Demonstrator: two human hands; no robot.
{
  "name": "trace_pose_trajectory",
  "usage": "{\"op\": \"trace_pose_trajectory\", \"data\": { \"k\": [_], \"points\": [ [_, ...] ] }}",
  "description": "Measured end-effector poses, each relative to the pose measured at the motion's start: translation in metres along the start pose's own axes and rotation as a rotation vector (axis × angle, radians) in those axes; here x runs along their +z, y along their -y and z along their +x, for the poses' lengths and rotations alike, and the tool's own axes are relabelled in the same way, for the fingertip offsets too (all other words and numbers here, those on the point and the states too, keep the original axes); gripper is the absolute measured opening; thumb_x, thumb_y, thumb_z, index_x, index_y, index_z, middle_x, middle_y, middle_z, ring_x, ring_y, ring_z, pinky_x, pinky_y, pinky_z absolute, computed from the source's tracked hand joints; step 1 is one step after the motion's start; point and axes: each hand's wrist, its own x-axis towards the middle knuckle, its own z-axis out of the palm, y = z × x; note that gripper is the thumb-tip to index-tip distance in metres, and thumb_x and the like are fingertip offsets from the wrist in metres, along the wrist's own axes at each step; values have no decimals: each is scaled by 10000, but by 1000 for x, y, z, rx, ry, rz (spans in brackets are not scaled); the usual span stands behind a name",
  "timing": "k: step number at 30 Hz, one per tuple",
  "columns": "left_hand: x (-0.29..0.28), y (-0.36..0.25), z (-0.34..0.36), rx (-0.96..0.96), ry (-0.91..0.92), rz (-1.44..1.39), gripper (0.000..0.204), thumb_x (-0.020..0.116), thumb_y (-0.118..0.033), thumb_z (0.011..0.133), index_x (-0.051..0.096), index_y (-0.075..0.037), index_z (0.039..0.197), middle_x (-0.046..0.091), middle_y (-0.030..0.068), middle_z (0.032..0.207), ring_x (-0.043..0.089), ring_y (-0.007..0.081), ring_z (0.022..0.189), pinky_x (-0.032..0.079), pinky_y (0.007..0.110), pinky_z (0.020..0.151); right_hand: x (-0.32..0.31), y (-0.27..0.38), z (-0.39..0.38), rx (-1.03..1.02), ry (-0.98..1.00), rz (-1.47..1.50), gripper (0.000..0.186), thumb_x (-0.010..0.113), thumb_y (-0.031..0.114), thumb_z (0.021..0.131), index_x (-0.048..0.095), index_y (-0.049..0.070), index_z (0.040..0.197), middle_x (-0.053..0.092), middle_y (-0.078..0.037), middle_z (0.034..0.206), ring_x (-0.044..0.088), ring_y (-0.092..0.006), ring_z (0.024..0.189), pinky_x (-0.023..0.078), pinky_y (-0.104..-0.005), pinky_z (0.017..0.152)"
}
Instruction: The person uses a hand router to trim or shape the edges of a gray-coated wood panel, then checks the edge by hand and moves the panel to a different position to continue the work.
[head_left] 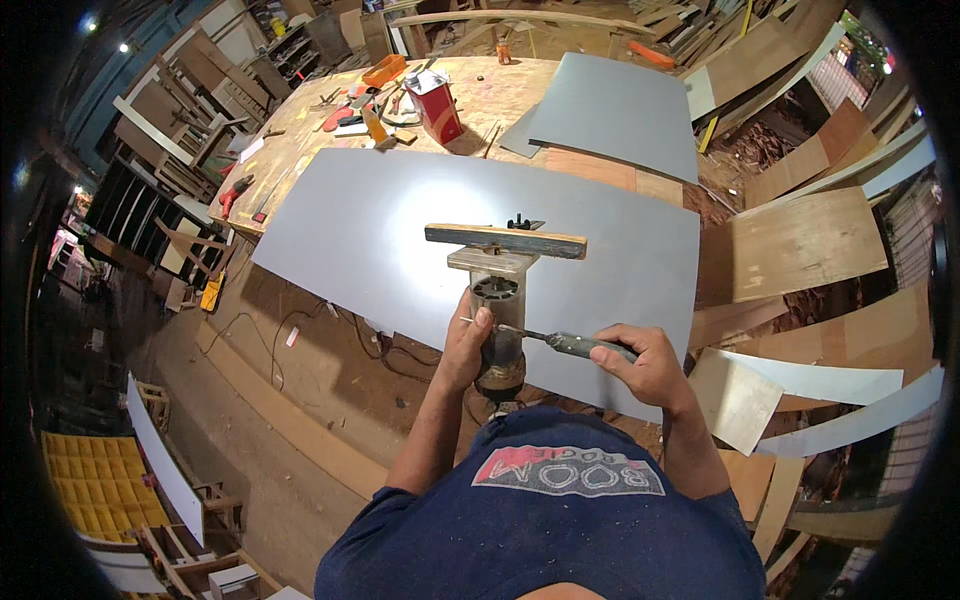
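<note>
My left hand (466, 345) is wrapped round the body of a trim router (503, 350), which I hold up over the near edge of a grey sheet panel (345, 230). The router's base faces away from me and carries a wooden strip (500, 240) fixed across it, with a black wing-shaped knob on top. A thin light rod sticks out beside my left thumb; what it is I cannot tell. My right hand (640, 365) grips the dark handle of a screwdriver (580, 345). Its shaft points left and its tip meets the router's side.
Behind the panel stands a worktable (300, 115) with a red can (433, 105), an orange tray (384, 70) and scattered tools. A second grey panel (620, 110) lies at the far right. A red drill (235, 195) rests at the left edge. Curved boards (800, 240) lean along the right; cables lie below.
</note>
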Motion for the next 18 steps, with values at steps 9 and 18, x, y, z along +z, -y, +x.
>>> {"op": "trace_pose_trajectory", "data": {
  "k": [9, 18],
  "points": [
    [-5, -5, 1, -62, 64, -19, 829, 638, -542, 1064, 384, 43, 1593, 615, 114, 1354, 585, 145, 1171, 498, 333, 1010, -7, -5, 4, 215, 155, 141, 371, 690, 344, 1074, 803, -10, 1088, 681, -35, 722, 602, -99, 665, 485, -296, 629],
    [-3, -4, -1, -22, 68, 113, 1029, 793, -480, 948, 277, 65, 1653, 527, 176, 1540, 529, 264, 1399, 415, 422, 1186, -24, -5, 5, 667, 477, 513, 541, 525, 498, 1152, 784, 32, 1243, 467, 52, 606, 358, -49, 492, 267, -253, 450]
  ]
}}
